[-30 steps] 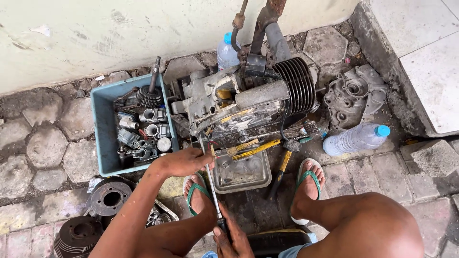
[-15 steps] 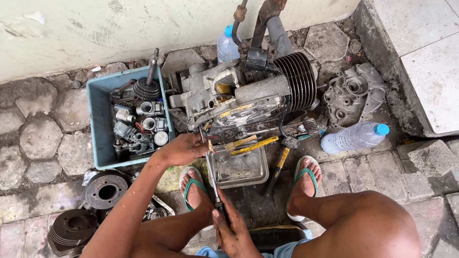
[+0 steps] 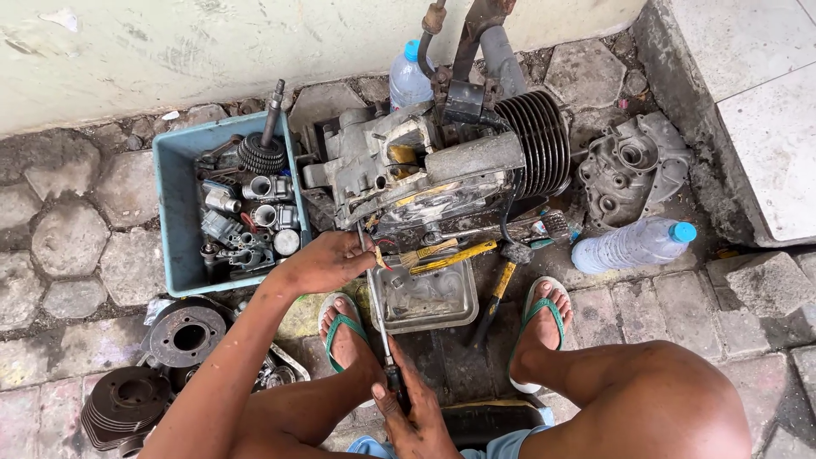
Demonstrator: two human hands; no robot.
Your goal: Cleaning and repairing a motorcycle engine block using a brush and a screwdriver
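Note:
A greasy engine (image 3: 442,174) with black cooling fins lies on the stone paving against the wall. My left hand (image 3: 327,262) rests at the engine's near edge, fingers closed around the upper shaft of a long screwdriver (image 3: 376,297). My right hand (image 3: 408,408) grips the screwdriver's dark handle low between my knees. The tip meets the engine's lower casing. Just under it sits a metal tray (image 3: 422,297), with a yellow-handled brush (image 3: 450,253) across its far rim.
A blue bin (image 3: 180,221) of gears and small parts stands left of the engine. Round metal parts (image 3: 183,333) lie at lower left. A grey engine cover (image 3: 633,166) and a lying water bottle (image 3: 633,242) are at the right. My sandalled feet flank the tray.
The view has shifted slightly. My hands stay on the screwdriver at the engine's lower edge, with little visible motion.

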